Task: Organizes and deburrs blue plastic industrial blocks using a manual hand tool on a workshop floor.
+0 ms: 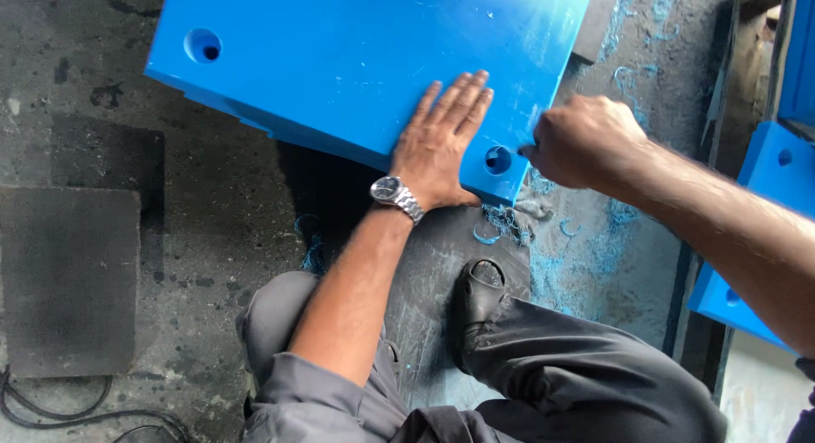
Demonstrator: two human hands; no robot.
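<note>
A big blue plastic slab (340, 61) lies on a dark floor, with a round hole (202, 46) near its left corner and another hole (497, 159) near its front right corner. My left hand (441, 142), a wristwatch on its wrist, presses flat on the slab beside the right hole, fingers spread. My right hand (586, 142) is closed in a fist at the slab's right edge, gripping a small tool whose tip touches the edge; most of the tool is hidden in the fist.
Blue shavings (509, 222) litter the floor below the slab's corner and to the right. My foot in a dark sandal (480, 294) rests near them. More blue slabs (764, 171) stand at the right. A dark mat (68, 282) and cables (51, 409) lie left.
</note>
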